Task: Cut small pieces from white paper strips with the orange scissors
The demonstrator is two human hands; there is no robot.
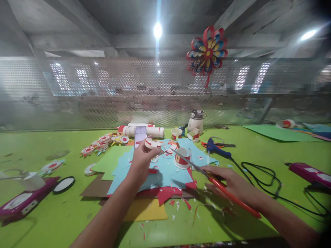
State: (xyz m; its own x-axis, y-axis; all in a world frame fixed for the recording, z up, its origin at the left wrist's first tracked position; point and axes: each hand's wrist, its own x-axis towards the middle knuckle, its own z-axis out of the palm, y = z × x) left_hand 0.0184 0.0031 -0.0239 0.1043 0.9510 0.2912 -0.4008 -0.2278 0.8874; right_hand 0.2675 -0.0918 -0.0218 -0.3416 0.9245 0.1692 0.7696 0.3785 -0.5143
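My left hand [143, 160] grips a cut-down white and red paper cup piece [152, 144] between thumb and fingers, above the coloured paper. In my right hand [227, 181] is a pair of scissors [222, 189] with red handles, its blades pointing up and left. Just behind the blades, a white and red paper cup [182, 159] sits on light blue paper [170, 177]. Scraps of red and white paper are strewn around it. A phone [140, 136] with a lit screen stands beyond my left hand.
Blue glue gun [218, 148] and its black cable lie at right. Decorated paper discs [103, 143] are piled at left, before stacked cups [155, 132]. A bottle [196, 122] stands at the back. Purple power strips [28, 199] and a round black-rimmed item [63, 185] lie nearer the sides.
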